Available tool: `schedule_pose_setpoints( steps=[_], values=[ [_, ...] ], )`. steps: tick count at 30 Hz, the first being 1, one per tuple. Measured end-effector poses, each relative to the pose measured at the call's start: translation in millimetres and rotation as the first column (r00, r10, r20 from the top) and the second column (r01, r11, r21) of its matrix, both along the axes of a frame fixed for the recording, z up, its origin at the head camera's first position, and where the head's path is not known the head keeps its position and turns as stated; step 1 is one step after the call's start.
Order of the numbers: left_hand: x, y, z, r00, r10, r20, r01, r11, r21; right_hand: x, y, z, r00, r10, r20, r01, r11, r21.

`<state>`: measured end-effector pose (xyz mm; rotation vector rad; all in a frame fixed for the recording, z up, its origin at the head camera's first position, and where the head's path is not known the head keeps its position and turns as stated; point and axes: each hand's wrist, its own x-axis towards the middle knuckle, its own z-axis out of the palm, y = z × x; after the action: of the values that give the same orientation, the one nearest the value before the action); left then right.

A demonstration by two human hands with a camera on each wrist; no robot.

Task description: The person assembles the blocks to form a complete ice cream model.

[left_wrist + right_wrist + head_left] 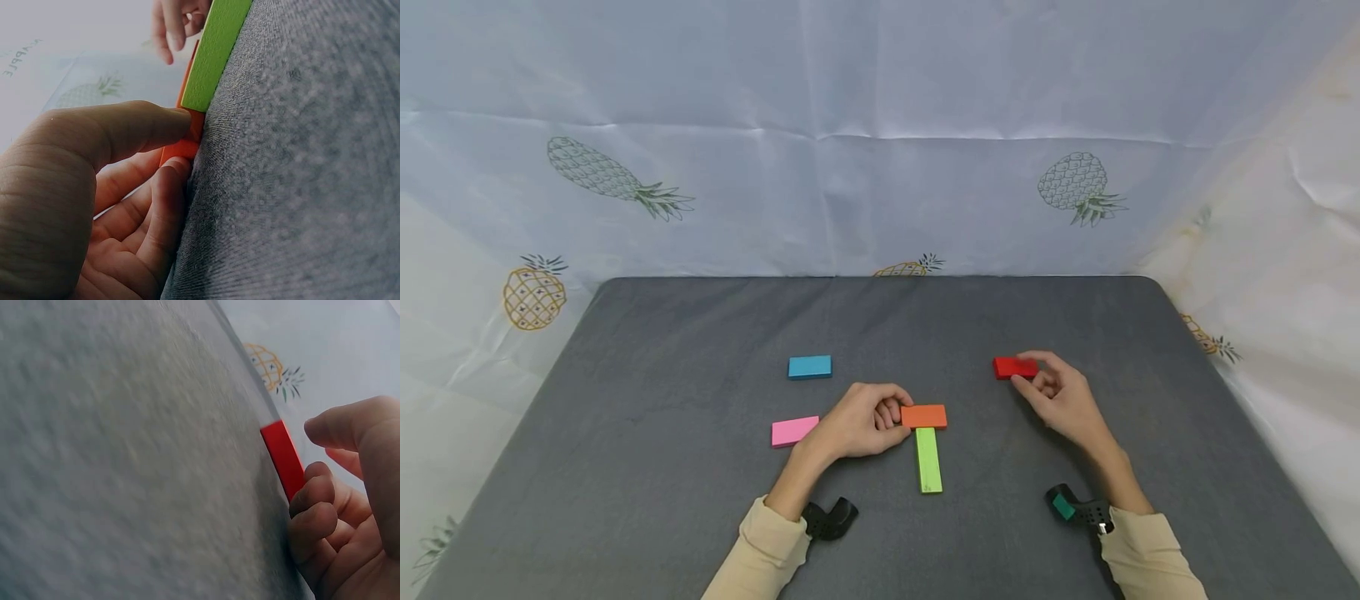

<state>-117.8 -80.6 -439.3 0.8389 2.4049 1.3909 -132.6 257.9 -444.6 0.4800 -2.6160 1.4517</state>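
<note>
Two hands at coloured blocks on the grey bench

We see the left hand (859, 425) with fingers (164, 206) and thumb clamped on the near-left end of the orange block (924, 416), which lies mid-bench touching the top of the green block (928, 460) (a T shape). The right hand (1060, 398) has curled fingers (312, 506) pinching the red block (1015, 367) toward the right edge. Blue block (809, 367) and pink block (793, 431) lie flat toward the left.
</note>
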Motion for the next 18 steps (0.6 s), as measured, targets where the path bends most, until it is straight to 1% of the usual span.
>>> schedule_pose_setpoints(
  steps=[5, 11, 18],
  values=[
    [0.3, -0.1, -0.2, 1.0, -0.002, 0.0, 0.002, 1.0, 0.0, -4.5, 7.4, 1.3, 0.998, 0.001, 0.061, -0.004, 0.999, 0.048],
    [0.6, 0.2, -0.5, 1.0, -0.005, -0.004, 0.005, 1.0, 0.007, -6.5, 12.0, 4.5, 0.988, 0.023, 0.153, -0.029, 0.999, 0.038],
    [0.6, 0.1, -0.9, 1.0, -0.004, -0.006, 0.004, 1.0, 0.009, -11.1, 16.9, 3.4, 0.973, 0.028, 0.227, -0.034, 0.999, 0.021]
  ],
)
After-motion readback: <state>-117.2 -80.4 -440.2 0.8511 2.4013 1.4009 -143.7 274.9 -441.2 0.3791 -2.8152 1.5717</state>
